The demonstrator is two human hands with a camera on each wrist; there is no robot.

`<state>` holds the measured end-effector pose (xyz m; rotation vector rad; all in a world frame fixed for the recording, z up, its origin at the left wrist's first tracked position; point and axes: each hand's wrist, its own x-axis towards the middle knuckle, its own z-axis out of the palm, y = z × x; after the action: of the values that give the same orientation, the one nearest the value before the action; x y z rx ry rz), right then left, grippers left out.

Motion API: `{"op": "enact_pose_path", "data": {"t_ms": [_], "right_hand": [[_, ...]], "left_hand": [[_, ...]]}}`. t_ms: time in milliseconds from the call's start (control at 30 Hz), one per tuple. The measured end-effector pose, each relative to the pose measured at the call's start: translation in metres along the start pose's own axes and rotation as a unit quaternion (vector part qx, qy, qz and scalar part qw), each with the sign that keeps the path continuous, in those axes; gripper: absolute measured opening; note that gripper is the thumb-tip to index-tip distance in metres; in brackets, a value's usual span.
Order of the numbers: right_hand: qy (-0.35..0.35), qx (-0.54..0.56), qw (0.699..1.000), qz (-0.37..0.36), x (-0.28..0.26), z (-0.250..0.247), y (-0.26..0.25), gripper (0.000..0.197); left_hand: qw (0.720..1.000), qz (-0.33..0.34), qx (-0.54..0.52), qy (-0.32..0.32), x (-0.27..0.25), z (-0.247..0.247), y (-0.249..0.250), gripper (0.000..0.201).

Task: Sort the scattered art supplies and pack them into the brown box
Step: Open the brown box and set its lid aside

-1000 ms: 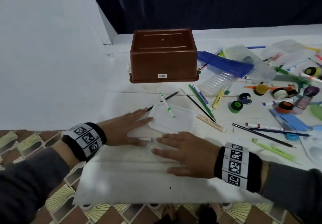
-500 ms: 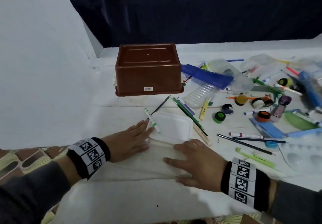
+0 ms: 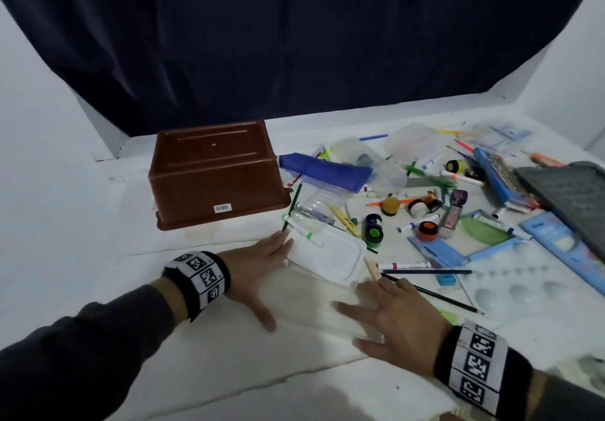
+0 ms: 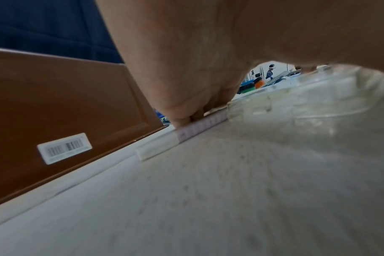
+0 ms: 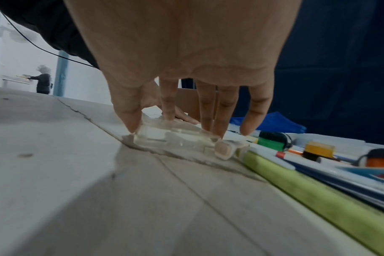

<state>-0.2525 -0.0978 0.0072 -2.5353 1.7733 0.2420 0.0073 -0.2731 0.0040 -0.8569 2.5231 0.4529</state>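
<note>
Right hand: I have my right hand (image 3: 397,317) nearest me, fingers straight and spread, fingertips (image 5: 218,133) pressing down on the right end of a clear plastic case (image 3: 319,302).
Left hand: my left hand (image 3: 257,271) lies flat on the white table (image 3: 98,250) at the case's left end, fingers extended, tips (image 4: 182,121) touching a white ruler-like strip (image 4: 180,136).
Clear case: it lies flat between my two hands, near the table's front edge.
White lid: a white plastic lid (image 3: 330,253) sits just beyond the case, a green-capped marker (image 3: 302,229) across its far-left corner.
Supplies: pencils, markers, small paint pots and a blue pouch (image 3: 324,171) lie scattered to the right and farther back.
Brown box: I see the brown box (image 3: 214,173) upside down at far left, barcode sticker facing me, well apart from both hands.
</note>
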Motion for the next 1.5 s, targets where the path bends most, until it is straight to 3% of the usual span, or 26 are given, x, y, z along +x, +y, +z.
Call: {"op": "enact_pose_path", "data": {"t_ms": [100,233,400,633,700,800,967,1033,1167,1333,1433,1500], "right_hand": [[-0.015,0.013,0.999,0.040,-0.008,0.000,0.010,0.060],[-0.030,0.007,0.997,0.074,-0.023,0.007,0.033,0.066],[-0.079,0.026,0.992,0.092,-0.047,0.011,0.070,0.078],[-0.060,0.070,0.991,0.099,-0.057,0.021,0.107,0.064],[-0.045,0.069,0.994,0.072,-0.051,0.018,0.110,0.055],[-0.037,0.093,0.993,0.062,-0.041,-0.001,0.112,0.056],[0.000,0.105,0.993,0.047,-0.021,-0.023,0.108,0.030],[0.009,0.104,0.994,0.039,-0.008,-0.026,0.105,0.029],[0.029,0.114,0.993,0.024,0.017,-0.028,0.099,0.050],[0.131,0.216,0.967,0.023,0.053,-0.043,0.089,0.028],[0.205,0.262,0.943,0.013,0.086,-0.061,0.074,0.022],[0.254,0.282,0.925,0.011,0.110,-0.069,0.062,0.012]], "left_hand": [[1.000,0.011,0.001,0.010,0.016,-0.013,0.008,0.152],[0.999,0.022,-0.013,0.036,0.037,-0.026,0.021,0.128],[0.998,0.018,-0.054,0.029,0.065,-0.036,0.026,0.128],[0.997,0.010,-0.065,0.048,0.094,-0.047,0.032,0.101],[0.996,-0.003,-0.064,0.065,0.098,-0.049,0.035,0.091],[0.992,-0.043,-0.059,0.106,0.096,-0.048,0.038,0.086],[0.978,-0.075,-0.066,0.182,0.079,-0.041,0.037,0.071],[0.972,-0.087,-0.083,0.201,0.068,-0.039,0.037,0.068],[0.946,-0.097,-0.133,0.278,0.045,-0.029,0.034,0.059],[0.889,-0.097,-0.210,0.395,0.001,-0.019,0.016,0.050],[0.845,-0.128,-0.235,0.463,-0.028,-0.021,-0.001,0.039],[0.833,-0.153,-0.226,0.481,-0.043,-0.019,-0.016,0.031]]}}
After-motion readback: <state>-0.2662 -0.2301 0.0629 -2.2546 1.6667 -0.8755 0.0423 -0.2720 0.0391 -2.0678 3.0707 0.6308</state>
